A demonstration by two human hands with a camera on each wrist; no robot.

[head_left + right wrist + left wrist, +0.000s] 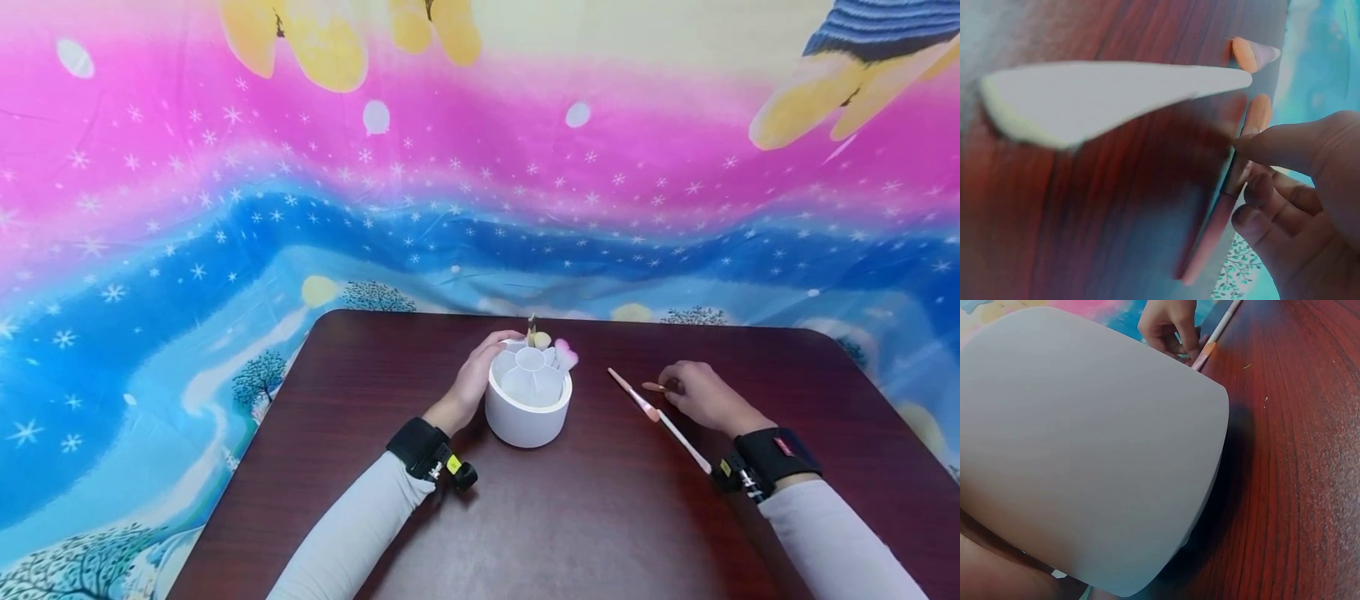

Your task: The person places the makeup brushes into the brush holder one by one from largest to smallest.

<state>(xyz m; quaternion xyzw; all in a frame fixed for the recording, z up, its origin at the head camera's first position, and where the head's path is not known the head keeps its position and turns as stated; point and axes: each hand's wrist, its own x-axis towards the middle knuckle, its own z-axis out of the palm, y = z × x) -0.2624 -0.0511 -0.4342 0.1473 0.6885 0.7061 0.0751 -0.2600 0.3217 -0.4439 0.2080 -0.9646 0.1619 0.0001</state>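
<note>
My left hand (472,377) grips the left side of a round white brush holder (528,425), its fingers reaching to the rim. In the left wrist view, the wall of the holder fills much of the picture. Petal-shaped compartments divide the inside, and a pink-and-white brush head (566,354) and a yellowish puff (541,339) stick up at the back. To the right, my right hand (703,396) pinches a makeup brush (1227,194) with orange-brown bristles and a pinkish handle between thumb and fingers, low over the table.
Beside the right hand lie a makeup brush (632,393) with an orange tip and a long white handle (686,443), nearly in line. The dark wooden table (337,500) ends at a colourful printed cloth (480,183) behind it.
</note>
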